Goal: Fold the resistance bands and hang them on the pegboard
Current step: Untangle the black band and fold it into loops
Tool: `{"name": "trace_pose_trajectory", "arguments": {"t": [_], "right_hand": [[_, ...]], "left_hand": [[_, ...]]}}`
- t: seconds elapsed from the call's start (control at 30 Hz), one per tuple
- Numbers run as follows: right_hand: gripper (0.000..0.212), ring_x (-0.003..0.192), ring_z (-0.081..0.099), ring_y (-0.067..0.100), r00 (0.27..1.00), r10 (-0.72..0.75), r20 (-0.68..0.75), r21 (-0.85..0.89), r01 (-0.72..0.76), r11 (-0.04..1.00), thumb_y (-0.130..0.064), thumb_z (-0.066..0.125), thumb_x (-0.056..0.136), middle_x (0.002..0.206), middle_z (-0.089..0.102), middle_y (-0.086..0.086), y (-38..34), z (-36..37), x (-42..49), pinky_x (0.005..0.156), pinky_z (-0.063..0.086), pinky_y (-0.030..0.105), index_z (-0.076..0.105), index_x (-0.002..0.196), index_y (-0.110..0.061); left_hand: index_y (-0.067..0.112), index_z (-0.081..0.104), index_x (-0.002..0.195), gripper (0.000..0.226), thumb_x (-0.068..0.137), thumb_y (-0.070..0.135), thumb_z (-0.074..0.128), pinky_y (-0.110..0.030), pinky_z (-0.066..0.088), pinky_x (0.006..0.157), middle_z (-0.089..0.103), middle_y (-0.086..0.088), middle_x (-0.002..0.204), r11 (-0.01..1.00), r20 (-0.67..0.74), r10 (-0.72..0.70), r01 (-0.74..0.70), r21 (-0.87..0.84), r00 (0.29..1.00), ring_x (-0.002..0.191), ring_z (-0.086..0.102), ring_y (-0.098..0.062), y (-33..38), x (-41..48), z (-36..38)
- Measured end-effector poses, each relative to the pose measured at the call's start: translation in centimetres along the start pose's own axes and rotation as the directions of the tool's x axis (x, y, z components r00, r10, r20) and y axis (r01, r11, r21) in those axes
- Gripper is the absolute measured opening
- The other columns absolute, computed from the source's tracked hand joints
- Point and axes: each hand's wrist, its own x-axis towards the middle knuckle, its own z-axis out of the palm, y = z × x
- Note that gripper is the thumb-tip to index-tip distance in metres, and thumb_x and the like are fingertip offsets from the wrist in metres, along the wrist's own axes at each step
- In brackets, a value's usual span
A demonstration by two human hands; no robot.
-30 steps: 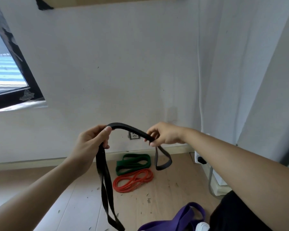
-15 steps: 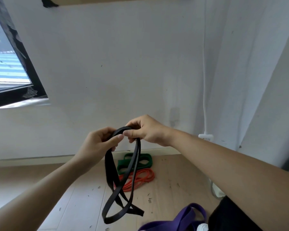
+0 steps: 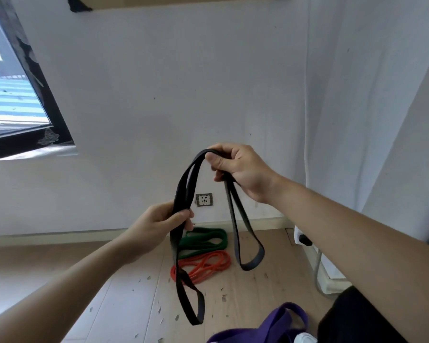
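Observation:
A long black resistance band (image 3: 183, 191) hangs doubled between my two hands. My right hand (image 3: 238, 169) pinches its folded top, held high near the wall. Lower and to the left, my left hand (image 3: 164, 222) grips the band's left strands. One loop end dangles below my left hand, another below my right hand. On the floor by the wall lie a folded green band (image 3: 203, 241) and a coiled orange band (image 3: 208, 266). A purple band (image 3: 270, 328) lies at the bottom edge. The wooden edge of a board (image 3: 183, 0) shows at the top of the wall.
A white wall stands straight ahead with a power socket (image 3: 204, 200) low on it. A dark-framed window (image 3: 18, 95) is at the left. A white appliance with a cable (image 3: 317, 266) sits on the floor at the right. The wooden floor carries small debris.
My hands, which met at the band's top half a second ago, have parted. The right hand rose with the fold; the left slid down the strands. The band now hangs in two loops.

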Motion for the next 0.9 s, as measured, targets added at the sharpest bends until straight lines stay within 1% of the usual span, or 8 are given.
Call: {"name": "trace_pose_trajectory", "arguments": {"t": [0.1,0.2,0.33,0.43,0.6,0.7,0.8,0.9], "right_hand": [[0.024,0.064,0.053,0.011,0.997,0.061,-0.052,0.020,-0.060,0.998,-0.015,0.064,0.097,0.077,0.057,0.001,0.5,-1.5,0.2,0.069,0.051,0.027,0.067,0.113,0.002],[0.027,0.067,0.054,0.012,0.986,0.164,-0.024,-0.019,-0.165,0.986,-0.017,0.064,0.097,0.078,0.058,0.002,1.5,-3.2,0.0,0.072,0.052,0.028,0.066,0.115,0.003],[0.030,0.073,0.059,0.017,0.948,0.309,0.073,-0.133,-0.298,0.945,-0.021,0.065,0.097,0.081,0.060,0.005,2.6,-4.7,-0.5,0.080,0.055,0.034,0.067,0.116,0.002],[0.027,0.073,0.058,0.017,0.942,0.320,0.106,-0.136,-0.305,0.943,-0.021,0.064,0.097,0.080,0.059,0.004,2.7,-4.9,-0.6,0.079,0.055,0.032,0.068,0.113,0.001],[0.026,0.070,0.057,0.014,0.964,0.257,0.062,-0.099,-0.251,0.963,-0.021,0.065,0.096,0.078,0.058,0.003,2.4,-4.4,-0.1,0.077,0.055,0.031,0.068,0.111,0.000],[0.025,0.067,0.055,0.013,0.971,0.237,0.017,-0.079,-0.235,0.969,-0.020,0.064,0.096,0.075,0.056,0.001,2.5,-4.3,0.0,0.074,0.055,0.029,0.068,0.110,0.001],[0.023,0.066,0.056,0.012,0.971,0.239,0.018,-0.083,-0.237,0.968,-0.020,0.064,0.096,0.075,0.056,0.001,2.7,-4.4,0.1,0.074,0.055,0.028,0.070,0.108,-0.001],[0.024,0.068,0.056,0.012,0.968,0.248,0.032,-0.092,-0.244,0.965,-0.023,0.066,0.094,0.075,0.058,0.000,2.8,-4.6,0.1,0.075,0.055,0.029,0.071,0.107,-0.004]], "left_hand": [[0.015,0.067,0.116,0.024,0.103,0.026,0.049,-0.042,0.057,0.085,0.072,-0.008,0.085,0.997,-0.032,0.041,-0.043,-0.064,0.999,0.087,0.070,-0.037,0.2,0.0,-0.4],[0.018,0.067,0.114,0.021,0.105,0.015,0.048,-0.037,0.054,0.071,0.069,-0.004,0.081,0.997,-0.091,0.061,-0.066,-0.046,0.994,0.069,0.066,-0.027,0.2,0.1,-0.7],[0.023,0.068,0.114,0.023,0.105,0.012,0.050,-0.030,0.052,0.059,0.073,0.003,0.090,0.999,-0.170,0.043,-0.038,0.029,0.985,0.061,0.066,-0.020,0.2,0.0,-0.7],[0.030,0.068,0.114,0.031,0.104,0.007,0.049,-0.031,0.053,0.051,0.075,0.007,0.093,0.999,-0.238,0.030,-0.018,0.050,0.971,0.060,0.066,-0.018,0.2,0.0,-0.8],[0.029,0.064,0.123,0.028,0.107,0.016,0.046,-0.026,0.045,0.057,0.078,-0.005,0.094,1.000,-0.154,0.016,-0.016,-0.002,0.988,0.067,0.056,-0.011,1.1,-0.1,-1.4],[0.028,0.064,0.124,0.027,0.098,0.024,0.063,-0.015,0.045,0.063,0.075,0.006,0.084,0.997,-0.106,0.077,-0.079,-0.012,0.991,0.067,0.059,-0.001,1.7,-0.6,-1.2],[0.022,0.065,0.124,0.039,0.088,0.013,0.076,-0.009,0.045,0.066,0.070,0.022,0.077,0.983,-0.147,0.169,-0.155,0.098,0.975,0.067,0.061,0.004,1.4,-0.5,-1.1],[0.023,0.068,0.123,0.032,0.094,0.011,0.069,-0.012,0.042,0.059,0.071,0.013,0.077,0.971,-0.192,0.214,-0.188,0.145,0.958,0.059,0.053,0.000,1.0,-0.2,-1.3]]}}
